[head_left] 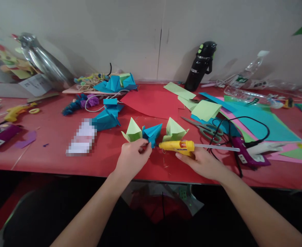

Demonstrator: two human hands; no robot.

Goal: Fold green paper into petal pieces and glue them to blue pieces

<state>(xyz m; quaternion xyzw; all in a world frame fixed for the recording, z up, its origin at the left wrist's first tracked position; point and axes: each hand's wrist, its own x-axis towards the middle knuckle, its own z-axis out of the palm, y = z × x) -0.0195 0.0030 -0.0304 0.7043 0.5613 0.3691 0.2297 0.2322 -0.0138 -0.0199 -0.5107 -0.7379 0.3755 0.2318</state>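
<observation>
My left hand point(134, 156) pinches a folded blue paper piece point(152, 132) between thumb and fingers, just above the red table. In my right hand point(201, 163) is a yellow hot glue gun point(178, 145), with a clear glue stick point(217, 147) jutting from its back. Its nozzle points left and meets or nearly meets the lower part of the blue piece; I cannot tell whether they touch. A pale green folded paper piece point(132, 129) stands behind my left hand. Another pale green folded piece point(175, 129) stands behind the glue gun.
More blue folded pieces point(105, 120) lie left. Scissors point(209, 130), black cable, a purple power strip point(243, 151) and coloured paper sheets point(259, 123) crowd the right. At the back stand a black bottle point(199, 67) and a metal jug point(46, 63). A second yellow glue gun point(17, 112) lies far left.
</observation>
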